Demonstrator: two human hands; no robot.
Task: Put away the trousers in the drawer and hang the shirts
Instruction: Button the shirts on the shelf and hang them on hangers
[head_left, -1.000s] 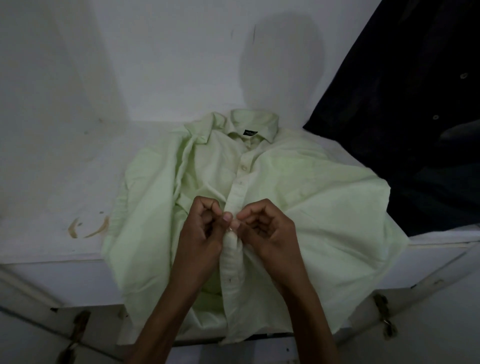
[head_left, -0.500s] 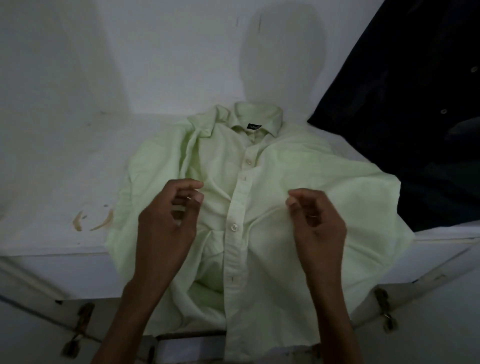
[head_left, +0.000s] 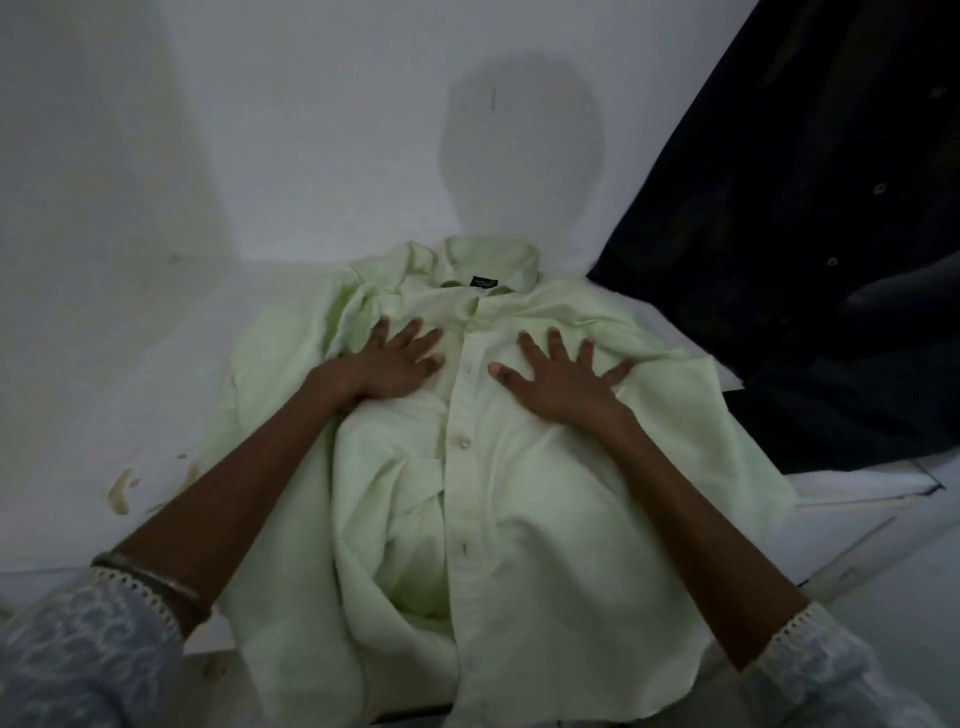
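Note:
A pale green button-up shirt (head_left: 530, 493) lies face up on the white shelf (head_left: 156, 395), collar toward the back wall, its hem hanging over the front edge. The button placket runs down the middle. My left hand (head_left: 397, 361) rests flat on the chest left of the placket, fingers spread. My right hand (head_left: 563, 376) presses flat on the chest right of the placket, fingers spread too. Neither hand grips the cloth. No trousers or hanger are in view.
A dark navy garment (head_left: 810, 249) hangs at the right, its lower part lying on the shelf beside the green shirt. A brownish stain (head_left: 122, 493) marks the shelf at the left. White walls close the back and left side.
My hands left the placket where they pinched a button, moved apart, then reached forward and flattened on the upper chest. The view moved closer.

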